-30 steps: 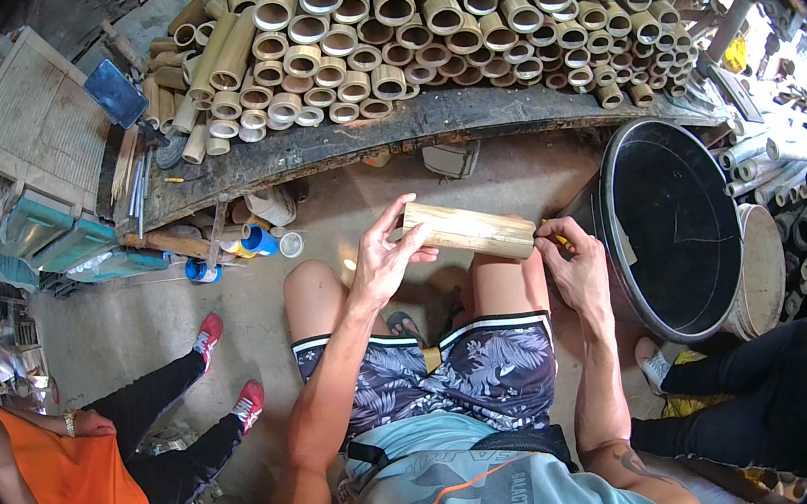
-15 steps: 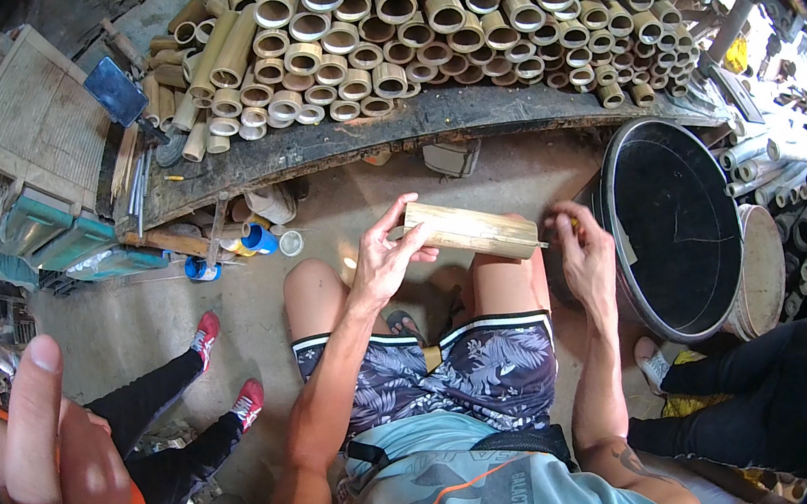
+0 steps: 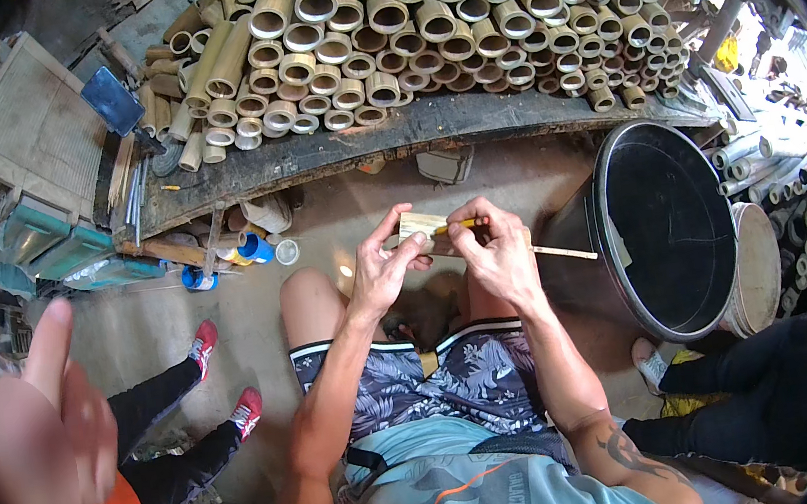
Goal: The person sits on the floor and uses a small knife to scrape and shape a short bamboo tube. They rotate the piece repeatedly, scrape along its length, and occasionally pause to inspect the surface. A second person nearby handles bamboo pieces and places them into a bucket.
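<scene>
My left hand grips one end of a split piece of bamboo above my knees, its thumb on the near side. Between the thumb and fingers of my right hand is a short yellow pencil, lying against the bamboo's face. A thin flat bamboo strip sticks out to the right from under my right hand. That hand covers the far end of the bamboo piece, so I cannot tell how the strip is held.
Many bamboo tubes are stacked on a dark bench ahead. A large black tub stands at my right. Another person's blurred hand reaches in at left; more legs are at right. Blue cups sit under the bench.
My right hand has moved left from the bamboo's right end onto its face, bringing the yellow pencil against it. More of the thin strip shows at right. The other person's hand has shifted.
</scene>
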The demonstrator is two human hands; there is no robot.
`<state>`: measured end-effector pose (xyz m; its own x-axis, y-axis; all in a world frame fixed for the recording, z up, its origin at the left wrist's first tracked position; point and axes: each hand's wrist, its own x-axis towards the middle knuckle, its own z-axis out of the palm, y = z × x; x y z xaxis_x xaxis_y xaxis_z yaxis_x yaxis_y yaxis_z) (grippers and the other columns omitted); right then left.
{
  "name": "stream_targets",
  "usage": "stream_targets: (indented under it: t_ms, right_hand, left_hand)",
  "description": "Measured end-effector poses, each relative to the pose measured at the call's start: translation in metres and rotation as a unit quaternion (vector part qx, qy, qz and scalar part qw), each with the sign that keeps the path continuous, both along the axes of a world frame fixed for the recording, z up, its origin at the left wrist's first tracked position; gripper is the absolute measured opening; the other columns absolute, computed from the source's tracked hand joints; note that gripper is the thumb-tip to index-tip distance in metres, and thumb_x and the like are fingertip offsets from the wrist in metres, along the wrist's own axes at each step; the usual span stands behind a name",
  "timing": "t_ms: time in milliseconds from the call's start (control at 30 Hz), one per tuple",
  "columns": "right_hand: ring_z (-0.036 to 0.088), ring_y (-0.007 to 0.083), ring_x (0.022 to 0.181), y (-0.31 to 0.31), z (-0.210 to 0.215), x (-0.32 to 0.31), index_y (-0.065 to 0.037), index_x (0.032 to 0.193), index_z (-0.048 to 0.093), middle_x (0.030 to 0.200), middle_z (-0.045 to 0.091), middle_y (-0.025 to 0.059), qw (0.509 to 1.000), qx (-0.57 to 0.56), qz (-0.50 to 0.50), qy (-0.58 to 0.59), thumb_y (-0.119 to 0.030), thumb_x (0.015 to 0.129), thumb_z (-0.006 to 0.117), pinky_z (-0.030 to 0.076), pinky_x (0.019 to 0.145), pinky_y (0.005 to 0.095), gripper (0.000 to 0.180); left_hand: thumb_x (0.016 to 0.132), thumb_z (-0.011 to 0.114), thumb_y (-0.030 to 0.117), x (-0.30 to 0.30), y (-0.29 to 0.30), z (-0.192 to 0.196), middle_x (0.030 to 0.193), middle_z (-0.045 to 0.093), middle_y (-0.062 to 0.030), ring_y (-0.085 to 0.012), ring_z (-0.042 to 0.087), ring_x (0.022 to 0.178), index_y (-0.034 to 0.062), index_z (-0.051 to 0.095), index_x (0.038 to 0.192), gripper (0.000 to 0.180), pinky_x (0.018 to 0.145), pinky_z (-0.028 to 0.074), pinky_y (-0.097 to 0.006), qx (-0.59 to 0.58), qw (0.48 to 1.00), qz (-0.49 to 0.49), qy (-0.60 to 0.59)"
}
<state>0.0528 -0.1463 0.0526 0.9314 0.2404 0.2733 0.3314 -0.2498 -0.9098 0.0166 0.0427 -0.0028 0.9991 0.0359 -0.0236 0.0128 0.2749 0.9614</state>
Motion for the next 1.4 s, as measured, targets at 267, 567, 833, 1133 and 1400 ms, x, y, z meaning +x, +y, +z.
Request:
stream_targets:
  t_ms: [267,567,833,1133,1400]
  right_hand:
    - [0.062,0.0182,0.062,0.007,-0.012,0.003,0.0,0.087,0.064,0.072,0.067,0.0111,0.999,-0.001,-0.031,-0.042,-0.007,0.087,0.066,0.048,0.057,0.0329,0.007]
    - [0.063,0.0211,0.062,0.009,-0.011,0.003,0.0,0.086,0.063,0.073,0.066,0.0131,0.998,0.006,-0.024,-0.05,-0.005,0.086,0.066,0.048,0.057,0.034,0.006]
    - [0.067,0.0137,0.076,-0.011,-0.009,0.005,0.001,0.099,0.067,0.081,0.071,0.009,0.997,0.055,-0.019,0.043,-0.009,0.095,0.065,0.053,0.068,0.0295,0.01]
    - [0.065,0.0081,0.075,-0.073,-0.011,0.013,0.003,0.097,0.068,0.08,0.07,0.0049,0.994,0.061,-0.02,0.088,-0.006,0.095,0.064,0.057,0.069,0.0254,0.01]
    - [0.066,0.0122,0.065,-0.067,-0.017,0.015,0.004,0.087,0.067,0.079,0.071,0.0104,0.998,0.036,-0.007,0.053,-0.004,0.087,0.06,0.054,0.056,0.0275,0.01]
  left_hand:
    - [0.101,0.067,0.012,0.0,-0.004,0.001,0.104,0.071,-0.0119,-0.0142,0.071,0.077,-0.0016,0.048,0.149,0.054,0.068,0.062,-0.027,-0.02,1.0,0.013,0.02]
    - [0.101,0.066,0.008,0.001,-0.002,0.003,0.103,0.071,-0.0115,-0.0132,0.071,0.076,-0.0018,0.048,0.15,0.053,0.068,0.062,-0.027,-0.005,1.0,0.011,0.002]
    - [0.101,0.067,0.01,0.0,0.0,0.002,0.108,0.07,-0.0133,-0.0146,0.071,0.076,-0.002,0.047,0.15,0.055,0.068,0.062,-0.027,-0.006,1.0,0.012,0.024]
    - [0.101,0.067,0.012,0.001,0.002,-0.002,0.111,0.069,-0.0114,-0.0161,0.071,0.077,-0.0029,0.046,0.15,0.055,0.069,0.063,-0.028,-0.024,0.999,0.008,0.036]
    - [0.101,0.067,0.014,0.002,0.003,0.001,0.11,0.069,-0.0111,-0.0155,0.071,0.078,-0.004,0.046,0.149,0.055,0.069,0.063,-0.028,-0.019,1.0,0.007,0.024]
